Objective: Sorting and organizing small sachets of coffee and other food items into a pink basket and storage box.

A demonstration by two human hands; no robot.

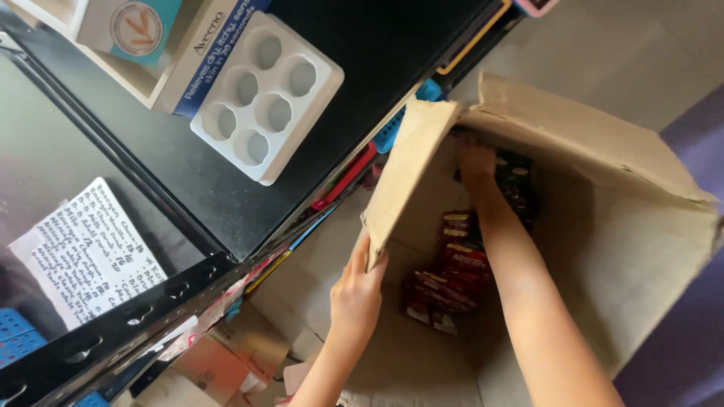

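A large open cardboard box (633,226) stands on the floor below me. My left hand (356,290) grips the edge of its left flap (407,162) and holds it back. My right hand (477,162) reaches deep inside the box and closes on a dark packet (519,185) near the far wall. Several red sachets (452,264) lie in a loose pile on the box bottom, just left of my right forearm.
A black shelf (377,68) runs along the left with a white moulded tray with round holes (264,94) and a white and blue carton (204,53). A handwritten note (90,252) lies lower left. Small cartons (219,362) sit on the floor under the shelf.
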